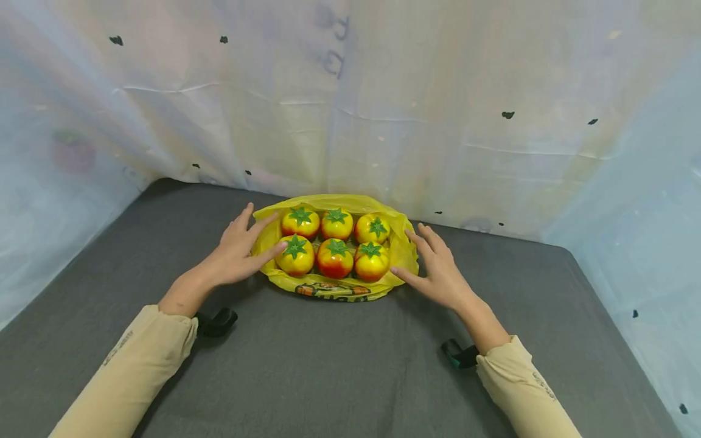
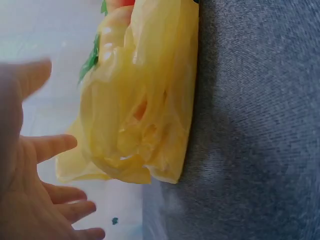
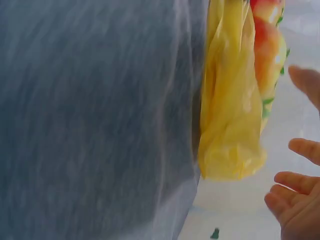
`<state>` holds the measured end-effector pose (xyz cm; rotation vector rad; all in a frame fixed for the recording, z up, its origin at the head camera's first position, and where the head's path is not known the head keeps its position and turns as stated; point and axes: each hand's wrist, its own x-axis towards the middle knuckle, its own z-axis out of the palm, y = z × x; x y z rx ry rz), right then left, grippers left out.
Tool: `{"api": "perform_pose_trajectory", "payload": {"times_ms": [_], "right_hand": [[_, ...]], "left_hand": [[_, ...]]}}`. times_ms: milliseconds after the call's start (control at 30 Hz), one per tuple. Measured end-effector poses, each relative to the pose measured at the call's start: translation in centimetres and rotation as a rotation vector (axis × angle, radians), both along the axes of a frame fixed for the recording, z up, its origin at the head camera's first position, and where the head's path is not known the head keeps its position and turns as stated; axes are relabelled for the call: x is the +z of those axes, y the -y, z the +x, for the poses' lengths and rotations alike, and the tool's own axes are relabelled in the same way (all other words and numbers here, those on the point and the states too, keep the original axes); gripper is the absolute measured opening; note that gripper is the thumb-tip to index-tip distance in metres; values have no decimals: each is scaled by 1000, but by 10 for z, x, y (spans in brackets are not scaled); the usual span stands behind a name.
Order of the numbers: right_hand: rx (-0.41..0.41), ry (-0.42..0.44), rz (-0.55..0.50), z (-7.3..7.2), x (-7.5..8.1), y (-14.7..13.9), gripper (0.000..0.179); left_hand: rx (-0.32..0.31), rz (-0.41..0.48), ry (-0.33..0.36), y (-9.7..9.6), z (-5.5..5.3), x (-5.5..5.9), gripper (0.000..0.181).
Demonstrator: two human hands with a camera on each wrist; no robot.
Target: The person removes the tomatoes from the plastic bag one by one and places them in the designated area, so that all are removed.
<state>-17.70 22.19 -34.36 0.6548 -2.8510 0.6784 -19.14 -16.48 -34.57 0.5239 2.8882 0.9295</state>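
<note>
Several yellow-red toy tomatoes [image 1: 335,258] with green leaf tops stand in two rows inside a yellow plastic bag [image 1: 332,294], its edge rolled down around them. At the bag's left end is my left hand [image 1: 238,246], fingers spread, thumb and index reaching over the rim. On the opposite end my right hand [image 1: 438,271] spreads its fingers beside the rim, thumb tip close to the front right tomato [image 1: 372,263]. In the left wrist view the crumpled side of the bag [image 2: 145,115] faces the palm with a gap between. The right wrist view shows the fingers likewise apart from the bag [image 3: 232,125].
A dark grey cloth-covered table [image 1: 323,365] lies under the bag. Pale translucent sheeting [image 1: 416,121] with small black marks rises behind it and at both sides. Black straps [image 1: 217,322] sit at the wrists, below beige sleeves [image 1: 131,365].
</note>
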Motion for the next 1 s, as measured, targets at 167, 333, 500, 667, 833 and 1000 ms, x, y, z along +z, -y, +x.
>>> {"api": "perform_pose_trajectory", "payload": {"times_ms": [167,333,500,667,833,1000], "right_hand": [[34,4,-88,1,0,12,71],[58,5,-119,-2,0,24,69],[90,40,-142,-3,-1,32,68],[108,82,-163,-2,-3,37,67],[105,106,-157,-3,-5,39,70],[86,124,-132,-3,-7,40,70]], "left_hand": [[-35,72,-1,1,-5,-3,66],[-34,106,-16,4,-7,-8,61],[-4,146,-16,7,-7,-15,56],[57,194,47,11,-8,-16,58],[103,260,93,11,-10,-13,59],[110,301,122,10,-10,-10,60]]}}
